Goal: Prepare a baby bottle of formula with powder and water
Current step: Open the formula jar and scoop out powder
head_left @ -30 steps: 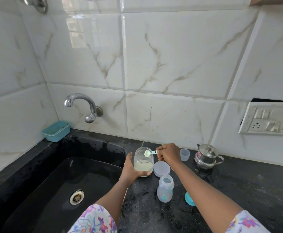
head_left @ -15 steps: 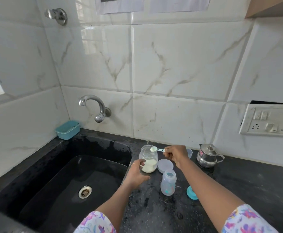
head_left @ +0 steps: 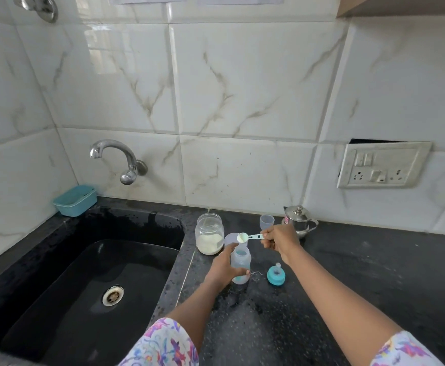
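A clear baby bottle (head_left: pixel 240 264) stands open on the black counter, and my left hand (head_left: pixel 222 269) grips its left side. My right hand (head_left: pixel 279 240) pinches a small blue scoop (head_left: pixel 250 237) filled with pale powder, held level just above the bottle's mouth. The glass powder jar (head_left: pixel 209 233) stands open behind and to the left, about a third full. Its translucent lid (head_left: pixel 230 239) lies flat between jar and scoop. The teal bottle nipple cap (head_left: pixel 276 274) rests on the counter to the right of the bottle.
A black sink (head_left: pixel 89 273) with a wall tap (head_left: pixel 116 159) fills the left side. A small clear cup (head_left: pixel 266 221) and a steel lidded pot (head_left: pixel 299 220) stand by the wall. A teal tray (head_left: pixel 75 199) sits in the corner. A socket panel (head_left: pixel 382 165) is on the right wall.
My left hand let go of the powder jar and took hold of the baby bottle. My right hand carried the full scoop from above the jar to above the bottle's mouth.
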A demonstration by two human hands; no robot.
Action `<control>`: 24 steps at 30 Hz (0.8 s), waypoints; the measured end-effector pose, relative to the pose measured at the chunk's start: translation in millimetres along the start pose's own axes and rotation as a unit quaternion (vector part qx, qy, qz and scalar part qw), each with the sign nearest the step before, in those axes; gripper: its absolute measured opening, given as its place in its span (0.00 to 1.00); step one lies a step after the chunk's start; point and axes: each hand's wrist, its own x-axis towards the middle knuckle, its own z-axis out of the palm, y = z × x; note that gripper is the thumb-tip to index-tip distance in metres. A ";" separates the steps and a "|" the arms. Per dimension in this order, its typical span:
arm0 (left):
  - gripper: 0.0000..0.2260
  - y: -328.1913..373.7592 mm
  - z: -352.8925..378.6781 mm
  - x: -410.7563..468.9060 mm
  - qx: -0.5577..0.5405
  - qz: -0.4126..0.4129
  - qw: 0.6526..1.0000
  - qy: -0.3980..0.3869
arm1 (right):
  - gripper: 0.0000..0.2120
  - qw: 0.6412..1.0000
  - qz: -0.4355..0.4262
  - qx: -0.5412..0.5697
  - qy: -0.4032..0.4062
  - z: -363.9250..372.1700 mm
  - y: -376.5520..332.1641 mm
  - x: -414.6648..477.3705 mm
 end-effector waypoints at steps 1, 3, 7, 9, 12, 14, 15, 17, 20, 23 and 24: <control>0.33 0.1 1.1 -0.4 0.010 0.001 1.000 0.000 | 0.06 1.000 -0.002 -0.008 0.002 -2.2 1.1 -2.2; 0.32 -0.3 3.1 -1.3 0.017 -0.001 1.000 0.003 | 0.06 1.000 -0.008 -0.029 0.003 -4.7 2.4 -6.7; 0.33 -0.6 4.2 -2.9 0.030 0.000 1.000 0.001 | 0.06 0.994 -0.040 -0.101 0.012 -2.7 4.0 -15.3; 0.33 0.1 3.6 -3.3 0.033 -0.001 0.999 -0.002 | 0.07 0.986 -0.077 -0.146 0.027 -0.3 6.3 -18.1; 0.34 0.2 3.2 -3.0 0.041 -0.004 0.999 -0.003 | 0.08 0.956 -0.163 -0.244 0.029 4.9 10.1 -25.1; 0.34 0.3 2.8 -2.3 0.046 -0.006 0.999 -0.003 | 0.09 0.918 -0.233 -0.321 0.025 6.8 13.9 -29.9; 0.34 0.5 2.6 -2.2 0.048 -0.006 0.999 -0.004 | 0.10 0.896 -0.270 -0.351 0.022 6.6 16.1 -31.6; 0.34 1.2 2.3 -2.8 0.051 -0.006 0.999 -0.007 | 0.12 0.848 -0.339 -0.408 0.002 3.9 23.6 -30.8; 0.35 0.9 2.8 -3.9 0.059 -0.013 0.998 -0.010 | 0.16 0.770 -0.387 -0.507 -0.037 -1.3 34.2 -30.0; 0.36 -0.4 3.2 -3.4 0.065 -0.017 0.998 -0.009 | 0.19 0.728 -0.456 -0.511 -0.021 -3.9 38.3 -34.0; 0.36 -0.5 3.0 -3.3 0.067 -0.017 0.998 -0.011 | 0.18 0.720 -0.468 -0.513 -0.020 -4.8 40.5 -34.0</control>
